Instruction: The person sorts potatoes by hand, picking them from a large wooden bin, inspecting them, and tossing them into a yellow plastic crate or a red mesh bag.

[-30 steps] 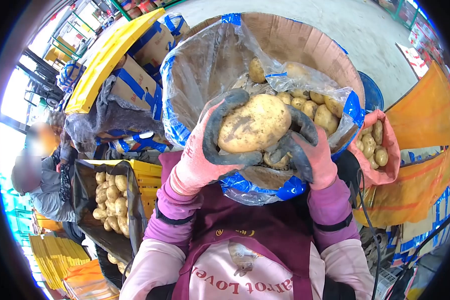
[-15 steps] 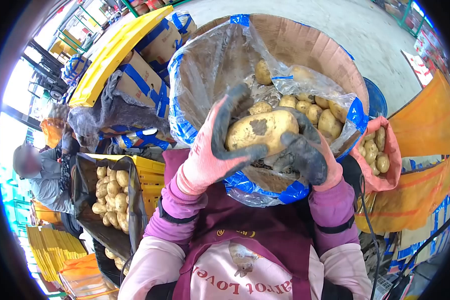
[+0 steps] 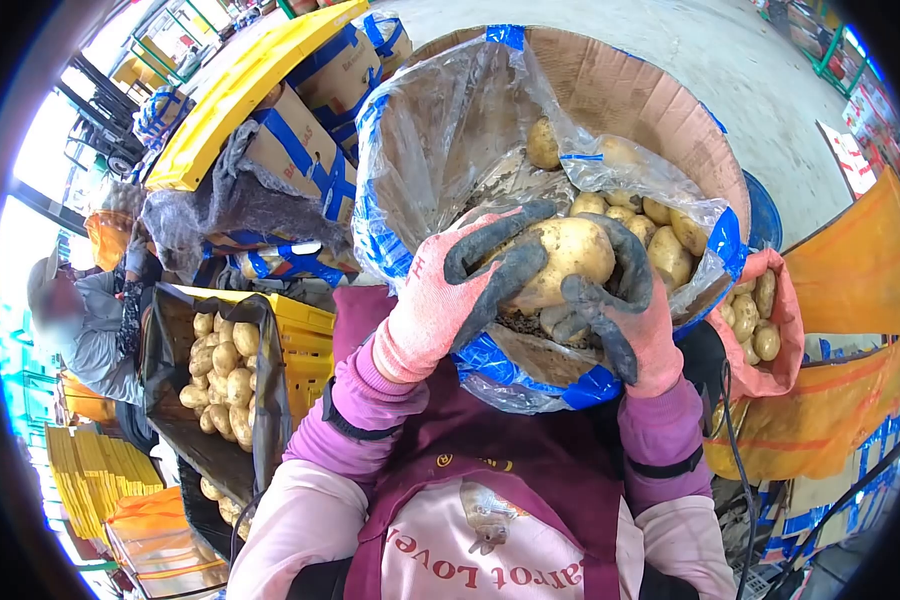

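Observation:
A large potato [image 3: 570, 258] is held between my two gloved hands above a round cardboard bin [image 3: 660, 110] lined with clear plastic and edged with blue tape. My left hand [image 3: 475, 280], in a pink glove with dark fingers, wraps round the potato's left end. On its right side, the fingers of my right hand [image 3: 625, 300] curl against it. Behind my right hand, several potatoes [image 3: 667, 255] lie in the bin. One more potato [image 3: 543, 143] rests farther back on the plastic. Soil and debris show below the held potato.
Left stands a yellow crate [image 3: 305, 345] beside a black-lined container of potatoes [image 3: 225, 375]. A co-worker in grey [image 3: 95, 330] is at the far left. A pink sack of potatoes [image 3: 785, 345] and orange mesh [image 3: 850, 260] are right. Taped boxes [image 3: 295, 150] stand upper left.
The potato has been turned, so its end now faces the view instead of its long side. My left hand's fingers have closed further round it. The view has shifted slightly.

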Motion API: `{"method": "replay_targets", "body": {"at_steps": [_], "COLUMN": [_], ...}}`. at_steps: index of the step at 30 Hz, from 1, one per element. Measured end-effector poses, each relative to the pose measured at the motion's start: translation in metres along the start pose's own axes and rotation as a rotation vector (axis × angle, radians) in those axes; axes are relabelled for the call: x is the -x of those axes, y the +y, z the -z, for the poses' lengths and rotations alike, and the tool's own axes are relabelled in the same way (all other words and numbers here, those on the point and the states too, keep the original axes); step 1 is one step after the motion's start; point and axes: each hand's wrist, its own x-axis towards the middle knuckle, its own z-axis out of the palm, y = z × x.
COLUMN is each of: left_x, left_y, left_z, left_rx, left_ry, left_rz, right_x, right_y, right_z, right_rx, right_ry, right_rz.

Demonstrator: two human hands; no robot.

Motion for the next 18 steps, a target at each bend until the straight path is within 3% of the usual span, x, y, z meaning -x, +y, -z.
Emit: {"method": "replay_targets", "body": {"at_steps": [2,4,6,7,9,11,16,18], "left_x": [-0.001,-0.001,0.003,0.006,0.006,0.005,0.002,0.002], "left_y": [0.000,0.006,-0.003,-0.024,-0.025,-0.017,-0.010,-0.005], "left_z": [-0.001,0.000,0.004,0.007,0.007,0.008,0.009,0.008], "left_rx": [0.109,0.042,-0.024,-0.191,-0.358,-0.320,-0.288,-0.329], "left_ry": [-0.022,-0.050,-0.078,0.004,0.085,-0.019,-0.042,-0.072], "left_rz": [0.002,-0.042,-0.085,-0.174,-0.262,-0.290,-0.360,-0.365], "right_x": [-0.002,-0.008,-0.008,-0.007,-0.006,-0.005,-0.004,-0.004], "right_y": [0.005,0.021,0.023,0.023,0.022,0.020,0.023,0.021], "right_z": [0.002,0.007,0.005,0.005,0.007,0.007,0.006,0.006], "right_rx": [-0.028,0.170,0.202,0.233,0.312,0.392,0.510,0.357], "right_ry": [-0.003,0.041,0.055,0.068,0.078,0.082,0.123,0.125], "right_rz": [-0.055,0.395,0.464,0.533,0.569,0.606,0.658,0.536]}}
